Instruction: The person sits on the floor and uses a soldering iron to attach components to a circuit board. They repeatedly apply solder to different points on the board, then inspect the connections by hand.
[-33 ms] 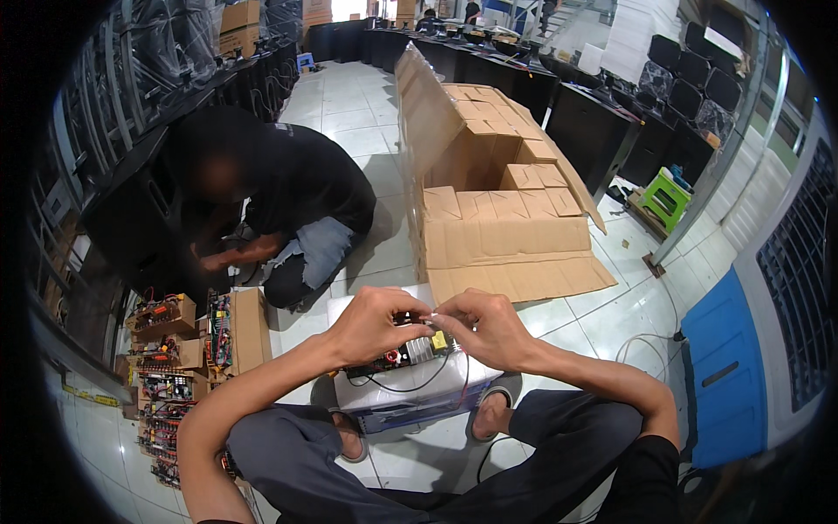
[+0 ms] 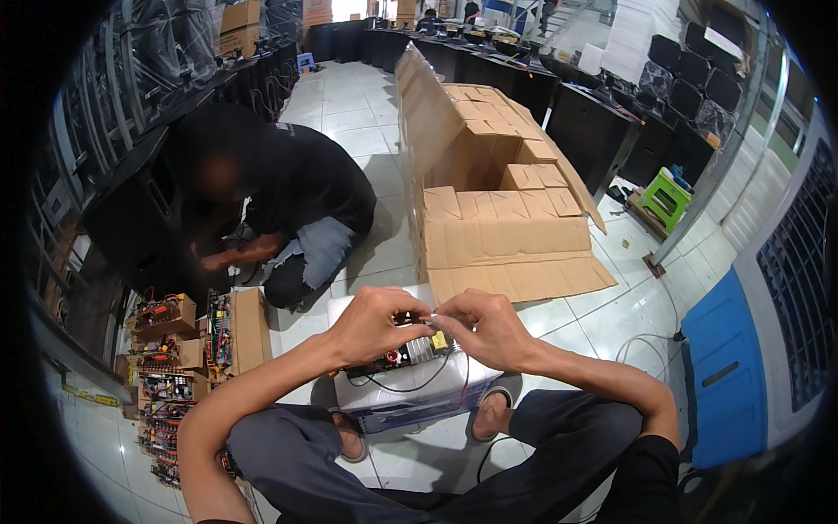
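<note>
My left hand (image 2: 375, 325) and my right hand (image 2: 485, 330) meet over a circuit board (image 2: 417, 348) with silver heat sinks and a yellow part. Thumb and fingers of each hand are pinched together, and a small pale piece (image 2: 429, 320) shows between the fingertips; its kind is too small to tell. The board rests on a white foam block (image 2: 401, 384) between my feet, partly covered by my hands. A thin black wire (image 2: 410, 389) loops from the board across the foam. Another thin, dark reddish wire (image 2: 466, 377) hangs below my right hand.
Several circuit boards with cardboard (image 2: 170, 384) lie at the left. A co-worker (image 2: 305, 192) crouches by a black cabinet (image 2: 131, 227). Ahead stands a large open carton (image 2: 506, 244) holding smaller boxes. A blue-and-grey unit (image 2: 729, 367) is at the right, with a green stool (image 2: 665, 199) beyond.
</note>
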The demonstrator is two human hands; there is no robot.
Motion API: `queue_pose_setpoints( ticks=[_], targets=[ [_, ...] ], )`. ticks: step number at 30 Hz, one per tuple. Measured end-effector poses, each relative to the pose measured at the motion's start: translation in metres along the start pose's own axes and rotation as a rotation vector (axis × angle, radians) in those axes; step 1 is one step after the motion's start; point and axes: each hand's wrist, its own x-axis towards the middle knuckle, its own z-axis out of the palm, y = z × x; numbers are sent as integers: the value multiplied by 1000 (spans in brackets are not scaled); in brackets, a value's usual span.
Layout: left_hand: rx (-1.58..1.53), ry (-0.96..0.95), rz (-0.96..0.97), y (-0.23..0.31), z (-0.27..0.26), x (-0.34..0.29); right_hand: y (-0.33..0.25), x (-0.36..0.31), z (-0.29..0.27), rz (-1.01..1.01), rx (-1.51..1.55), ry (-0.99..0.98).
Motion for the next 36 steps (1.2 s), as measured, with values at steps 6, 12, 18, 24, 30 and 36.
queue_pose_setpoints(
  ticks=[6, 12, 18, 24, 30, 36],
  targets=[
    [43, 4, 34, 2, 1, 1, 2, 0, 1, 4, 3, -9],
    [40, -4, 47, 4, -5, 6, 2, 6, -4, -1, -13, -9],
    [17, -22, 44, 0, -4, 5, 3, 6, -3, -1, -26, -24],
    [-3, -24, 53, 0, -4, 5, 3, 5, -3, -5, -17, -20],
    [-14, -32, 62, 0, -4, 6, 1, 6, -5, 2, -31, -31],
    [-18, -40, 35, -1, -4, 6, 5, 5, -3, -11, -21, -11]
  ],
)
